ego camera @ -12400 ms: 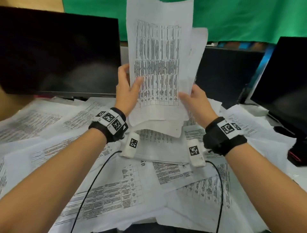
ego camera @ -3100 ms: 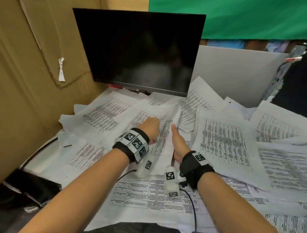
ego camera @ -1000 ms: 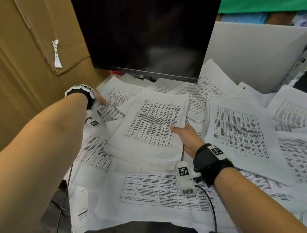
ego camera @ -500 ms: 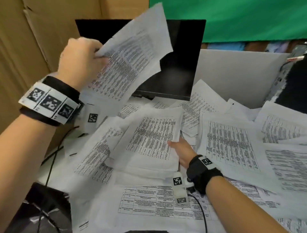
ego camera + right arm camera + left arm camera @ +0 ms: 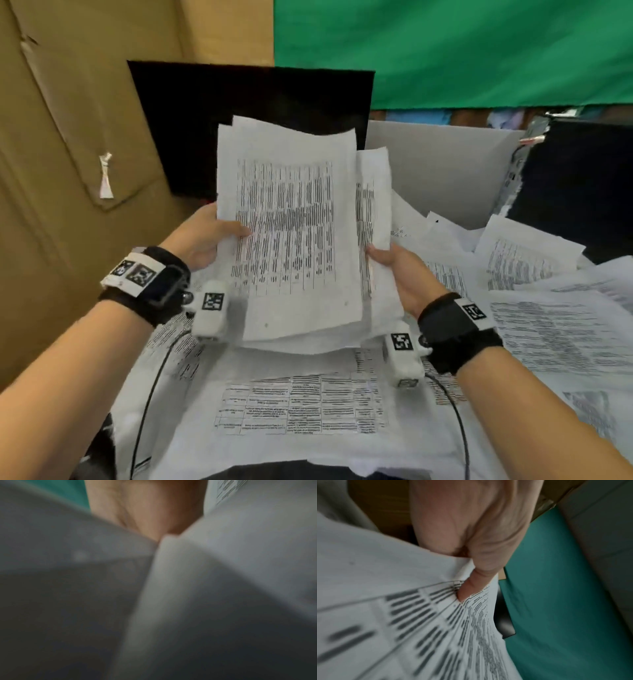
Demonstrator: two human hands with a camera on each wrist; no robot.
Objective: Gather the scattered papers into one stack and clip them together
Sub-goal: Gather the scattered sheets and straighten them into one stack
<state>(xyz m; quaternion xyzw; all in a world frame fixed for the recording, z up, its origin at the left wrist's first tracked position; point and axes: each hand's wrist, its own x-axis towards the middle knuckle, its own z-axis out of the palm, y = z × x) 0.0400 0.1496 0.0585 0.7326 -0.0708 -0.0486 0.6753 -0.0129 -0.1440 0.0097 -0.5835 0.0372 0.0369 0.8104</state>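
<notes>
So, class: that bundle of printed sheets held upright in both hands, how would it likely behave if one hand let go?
The bundle of printed sheets would probably flop: its top edge already curls. The sheets sit misaligned, so some may slide out. The left hand and right hand grip opposite edges, which suggests it needs both.

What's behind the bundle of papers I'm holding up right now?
Behind the held stack stands a dark monitor; its lower right part is covered. More printed sheets lie on the desk further right. Whatever sits directly behind the stack is hidden.
</notes>
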